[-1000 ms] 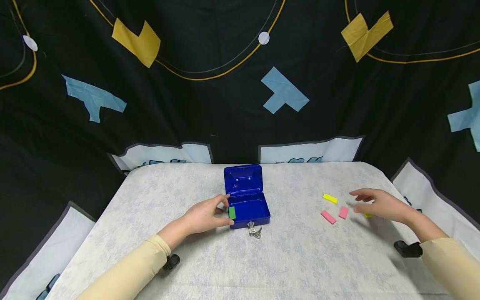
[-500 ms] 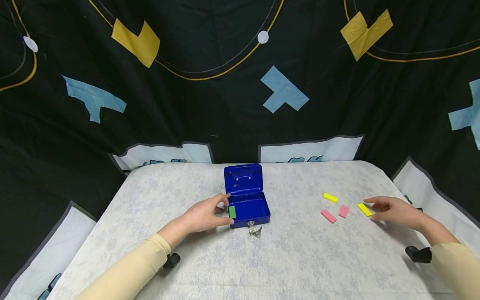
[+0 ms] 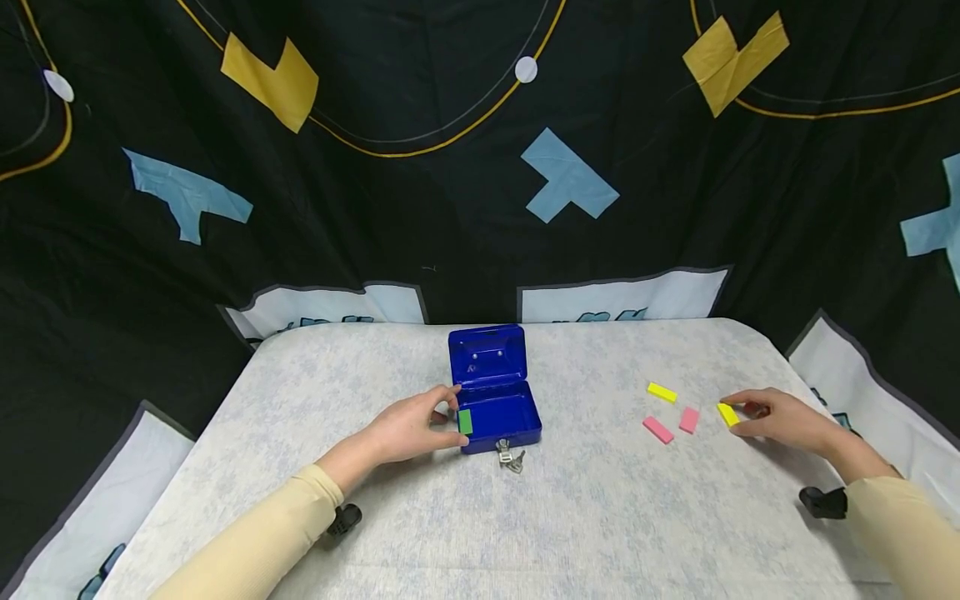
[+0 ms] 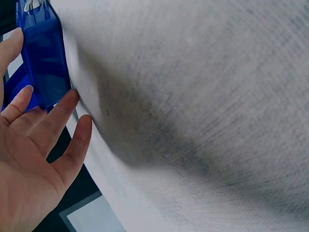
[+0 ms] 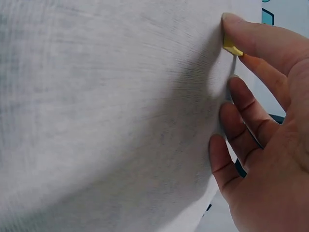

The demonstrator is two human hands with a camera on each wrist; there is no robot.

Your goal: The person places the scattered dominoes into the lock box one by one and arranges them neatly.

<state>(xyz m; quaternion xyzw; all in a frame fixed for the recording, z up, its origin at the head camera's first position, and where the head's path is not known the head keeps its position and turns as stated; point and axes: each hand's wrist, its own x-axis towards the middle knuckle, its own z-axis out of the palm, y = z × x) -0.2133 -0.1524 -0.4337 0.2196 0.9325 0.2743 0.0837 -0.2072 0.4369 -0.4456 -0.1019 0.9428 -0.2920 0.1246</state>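
Note:
In the head view a blue cash box [image 3: 504, 417] stands with its lid raised and a green block [image 3: 465, 422] inside at its left end. Keys [image 3: 516, 462] hang at its front latch. My left hand [image 3: 411, 427] rests against the left end of the box, thumb at the front corner and index finger near the back corner. The left wrist view shows its fingers spread beside the blue wall [image 4: 46, 58]. My right hand [image 3: 783, 423] pinches a yellow block [image 3: 727, 414] between thumb and index finger. In the right wrist view the yellow block [image 5: 231, 47] is mostly hidden by the thumb.
Left of the right hand lie another yellow block [image 3: 662, 392] and two pink blocks, one longer [image 3: 658, 430] and one shorter [image 3: 689, 420]. A pale patterned cloth [image 3: 585, 517] covers the table. A dark curtain [image 3: 420, 225] hangs behind the far edge.
My right hand has moved away from above the right yellow block, then come back to it and taken hold of it. My left hand and the box have stayed in place.

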